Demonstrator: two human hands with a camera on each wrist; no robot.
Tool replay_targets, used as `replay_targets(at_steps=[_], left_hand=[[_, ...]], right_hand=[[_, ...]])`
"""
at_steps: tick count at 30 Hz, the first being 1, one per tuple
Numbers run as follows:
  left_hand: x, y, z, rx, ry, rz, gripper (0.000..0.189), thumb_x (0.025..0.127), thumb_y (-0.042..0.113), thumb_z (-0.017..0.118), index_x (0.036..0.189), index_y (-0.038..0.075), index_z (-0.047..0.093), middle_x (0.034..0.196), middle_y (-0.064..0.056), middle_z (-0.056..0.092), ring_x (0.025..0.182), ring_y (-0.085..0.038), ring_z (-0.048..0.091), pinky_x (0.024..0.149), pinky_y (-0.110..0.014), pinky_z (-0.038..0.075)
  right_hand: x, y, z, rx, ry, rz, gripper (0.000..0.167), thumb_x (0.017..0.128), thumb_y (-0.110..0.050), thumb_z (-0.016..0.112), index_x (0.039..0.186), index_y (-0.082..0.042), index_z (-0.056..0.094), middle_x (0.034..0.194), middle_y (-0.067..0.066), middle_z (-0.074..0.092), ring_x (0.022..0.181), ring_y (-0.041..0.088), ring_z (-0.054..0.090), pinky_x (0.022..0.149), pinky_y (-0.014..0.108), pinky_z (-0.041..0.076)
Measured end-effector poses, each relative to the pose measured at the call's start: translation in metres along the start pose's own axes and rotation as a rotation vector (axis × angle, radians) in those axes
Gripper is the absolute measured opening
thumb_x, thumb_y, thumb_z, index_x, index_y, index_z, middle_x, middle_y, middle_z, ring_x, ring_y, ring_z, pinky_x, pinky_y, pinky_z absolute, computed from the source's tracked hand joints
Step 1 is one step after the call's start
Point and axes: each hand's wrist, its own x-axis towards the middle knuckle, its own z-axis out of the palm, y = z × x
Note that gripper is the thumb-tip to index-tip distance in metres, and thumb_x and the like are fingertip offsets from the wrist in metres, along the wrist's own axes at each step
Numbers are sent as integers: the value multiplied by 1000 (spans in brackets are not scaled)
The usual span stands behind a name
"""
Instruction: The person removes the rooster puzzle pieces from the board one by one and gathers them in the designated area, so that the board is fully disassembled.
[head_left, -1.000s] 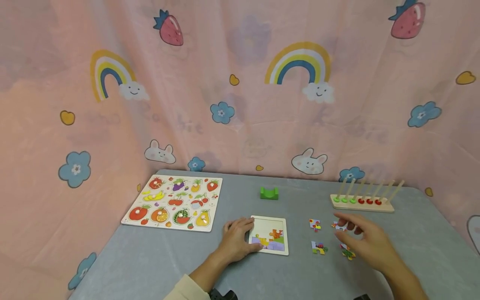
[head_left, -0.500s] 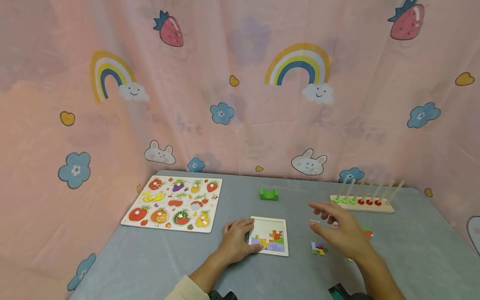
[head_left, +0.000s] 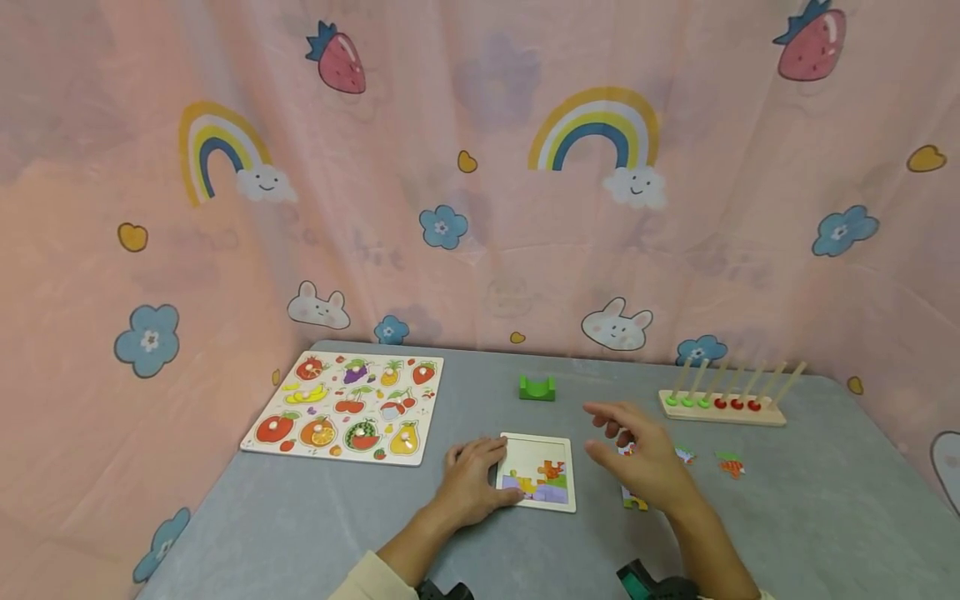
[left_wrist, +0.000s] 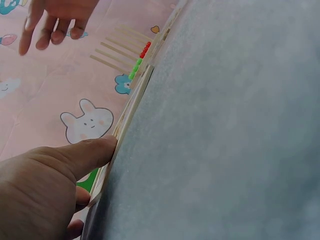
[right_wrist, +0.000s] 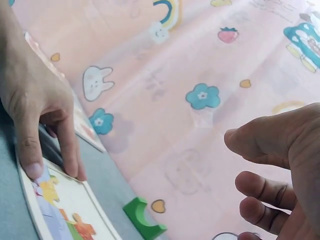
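Observation:
A small square jigsaw puzzle tray lies on the table, with joined pieces along its lower part. My left hand holds the tray at its left side, thumb at the near edge and fingers at the far edge. Over the loose pieces to the right hovers my right hand, its fingers loosely bent and nothing visible between them. A yellow-and-white piece and a red-and-white piece are partly covered by it. Two more show beyond: a pale piece and an orange-and-green piece.
At the left lies a large fruit knob-puzzle board. A green curved block stands behind the tray. Back right is a wooden peg stand with green and red beads. A pink printed curtain hangs behind the table.
My right hand has moved left over the loose pieces, towards the tray, uncovering the orange-and-green piece on the right. The left hand and tray have stayed in place.

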Motion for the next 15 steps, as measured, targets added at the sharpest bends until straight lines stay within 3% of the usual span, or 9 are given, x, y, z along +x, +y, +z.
replay_targets(at_steps=[6, 12, 15], left_hand=[[0, 0, 0, -1, -1, 0, 68, 73, 37, 83, 128, 3, 62, 136, -3, 54, 128, -27, 43, 100, -54, 23], [1, 0, 0, 0, -2, -1, 68, 73, 37, 83, 128, 3, 62, 136, -2, 54, 128, -28, 43, 101, -54, 22], [1, -1, 0, 2, -6, -6, 68, 73, 37, 83, 128, 4, 62, 136, -2, 54, 128, -27, 43, 101, -54, 22]], right_hand=[[1, 7, 19, 25, -25, 91, 41, 82, -5, 76, 121, -4, 64, 93, -2, 56, 80, 21, 49, 66, 32, 44], [-3, 25, 37, 80, -76, 168, 41, 82, -4, 75, 121, -2, 64, 91, 7, 56, 79, 22, 50, 65, 30, 45], [-6, 35, 45, 52, -107, 212, 41, 81, -4, 75, 121, -2, 64, 91, 6, 55, 80, 22, 50, 68, 31, 45]])
